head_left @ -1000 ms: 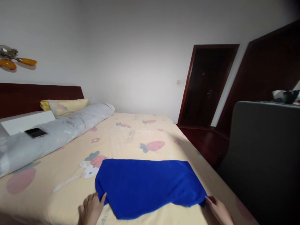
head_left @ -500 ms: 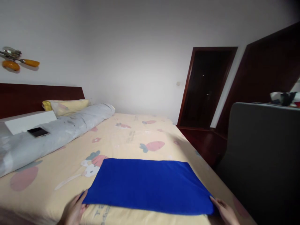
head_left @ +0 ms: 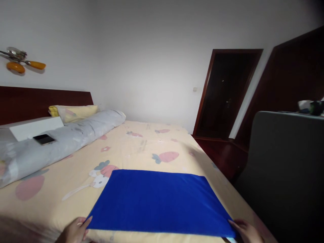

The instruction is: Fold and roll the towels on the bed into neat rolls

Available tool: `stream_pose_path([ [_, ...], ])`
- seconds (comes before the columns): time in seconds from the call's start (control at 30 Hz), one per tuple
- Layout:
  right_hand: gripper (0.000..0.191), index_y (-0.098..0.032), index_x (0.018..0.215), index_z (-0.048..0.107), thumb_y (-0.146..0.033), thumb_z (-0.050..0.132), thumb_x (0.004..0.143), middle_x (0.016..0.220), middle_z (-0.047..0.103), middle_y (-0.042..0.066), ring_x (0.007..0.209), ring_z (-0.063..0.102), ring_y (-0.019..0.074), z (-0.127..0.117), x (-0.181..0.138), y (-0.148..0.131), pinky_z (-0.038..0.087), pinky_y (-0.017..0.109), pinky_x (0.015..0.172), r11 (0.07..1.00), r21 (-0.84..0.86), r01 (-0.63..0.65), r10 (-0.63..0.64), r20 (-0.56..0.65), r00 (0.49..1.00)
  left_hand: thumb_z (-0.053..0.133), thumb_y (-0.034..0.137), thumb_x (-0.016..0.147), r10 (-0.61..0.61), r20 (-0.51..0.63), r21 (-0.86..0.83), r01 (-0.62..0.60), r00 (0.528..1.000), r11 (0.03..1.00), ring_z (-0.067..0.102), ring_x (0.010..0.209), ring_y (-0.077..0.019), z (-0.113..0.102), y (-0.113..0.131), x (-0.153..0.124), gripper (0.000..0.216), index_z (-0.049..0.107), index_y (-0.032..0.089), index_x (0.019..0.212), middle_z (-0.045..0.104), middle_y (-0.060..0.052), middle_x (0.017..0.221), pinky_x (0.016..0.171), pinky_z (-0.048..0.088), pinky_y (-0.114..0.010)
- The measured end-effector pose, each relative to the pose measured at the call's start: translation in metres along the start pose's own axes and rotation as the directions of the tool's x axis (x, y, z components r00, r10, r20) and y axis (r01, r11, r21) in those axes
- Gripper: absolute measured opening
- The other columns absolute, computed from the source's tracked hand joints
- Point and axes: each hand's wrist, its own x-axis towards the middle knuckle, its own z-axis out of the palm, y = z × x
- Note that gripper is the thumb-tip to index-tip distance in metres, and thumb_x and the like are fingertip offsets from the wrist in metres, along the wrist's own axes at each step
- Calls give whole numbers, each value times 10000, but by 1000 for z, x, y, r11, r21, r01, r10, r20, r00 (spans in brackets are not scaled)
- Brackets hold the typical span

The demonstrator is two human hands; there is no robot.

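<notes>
A blue cloth (head_left: pixel 158 202) lies flat and spread out on the yellow patterned bed sheet (head_left: pixel 131 148), near the bed's front edge. My left hand (head_left: pixel 73 230) is at the cloth's near left corner, fingers closed on it. At the near right corner my right hand (head_left: pixel 246 231) pinches the cloth, with the fingers curled over its edge. Both hands are partly cut off by the bottom of the picture.
A long grey bolster (head_left: pixel 58 138) lies along the left with a dark phone (head_left: pixel 44 139) and a white box (head_left: pixel 32 127) on it, a yellow pillow (head_left: pixel 73 111) behind. A grey upholstered panel (head_left: pixel 286 168) stands at the right. A dark wooden door (head_left: pixel 227 94) is beyond.
The cloth, bunched at its near edge a second ago, has been pulled flat and wider toward me. Both hands moved outward and down to its near corners.
</notes>
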Motion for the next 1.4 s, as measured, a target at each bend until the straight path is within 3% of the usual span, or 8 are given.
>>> stream_pose_path([
  [0.2, 543, -117, 1008, 646, -485, 400, 695, 1047, 669, 269, 1003, 634, 423, 17, -12, -44, 508, 530, 813, 945, -325, 37, -147, -321, 935, 385, 340, 829, 357, -348, 489, -157, 867, 858, 606, 1058, -365, 1, 49, -26, 419, 595, 138, 1131, 663, -188, 1040, 863, 494, -472],
  [0.3, 552, -109, 1138, 610, -459, 328, 817, 1216, 628, 222, 1137, 588, 355, 71, -41, -105, 460, 503, 967, 897, -320, 305, -393, -264, 881, 263, 265, 885, 590, -103, 436, -497, 801, 751, 568, 1179, -276, 58, 90, -65, 481, 580, 112, 1213, 630, -189, 1206, 1027, 433, -397],
  [0.4, 526, -159, 1314, 536, -415, 333, 901, 1435, 494, 143, 1344, 432, 278, 145, -79, -159, 353, 448, 1104, 726, -228, 649, -654, 62, 754, 267, 218, 910, 774, 280, 266, -820, 568, 506, 377, 1389, -215, 137, 119, -111, 528, 491, 187, 1387, 462, -87, 1480, 1134, 333, -377],
  [0.53, 574, -237, 1487, 321, -383, 347, 932, 1577, 251, 51, 1460, 201, 236, 208, -113, -183, 250, 490, 1160, 609, -144, 780, -649, 476, 594, 260, 196, 938, 716, 565, 205, -910, 410, 360, 258, 1449, -220, 202, 124, -142, 570, 297, 210, 1507, 313, -65, 1566, 1157, 291, -446],
  [0.9, 664, -264, 1438, 419, -617, 353, 880, 1545, 324, 64, 1438, 262, 263, 117, -48, -57, 246, 515, 1144, 751, -458, 475, -438, 192, 878, 345, 481, 935, 458, 342, 700, -547, 821, 458, 236, 1456, -241, 84, 69, -57, 588, 316, 285, 1489, 243, -47, 1579, 1159, 195, -501],
  [1.07, 672, -243, 1367, 493, -612, 334, 828, 1477, 453, 95, 1389, 369, 285, 68, -16, 7, 330, 521, 1099, 826, -487, 284, -315, 18, 949, 380, 441, 919, 389, 138, 801, -333, 911, 498, 253, 1451, -206, 48, 42, -35, 592, 310, 300, 1489, 231, -35, 1593, 1149, 214, -469],
  [1.27, 622, -85, 1278, 546, -461, 276, 863, 1443, 447, 228, 1332, 432, 340, 88, -18, -42, 378, 533, 1040, 787, -582, 206, -376, -188, 907, 332, 251, 937, 466, 102, 756, -373, 879, 538, 230, 1457, -259, 73, 67, -39, 538, 367, 250, 1473, 282, -85, 1575, 1126, 226, -542],
  [1.4, 586, -135, 1389, 468, -456, 288, 933, 1531, 346, 164, 1422, 305, 278, 161, -45, -129, 324, 465, 1103, 689, -405, 601, -606, 133, 784, 262, 237, 961, 639, 391, 530, -730, 662, 432, 227, 1459, -209, 129, 111, -62, 537, 321, 239, 1495, 292, -47, 1570, 1154, 245, -435],
])
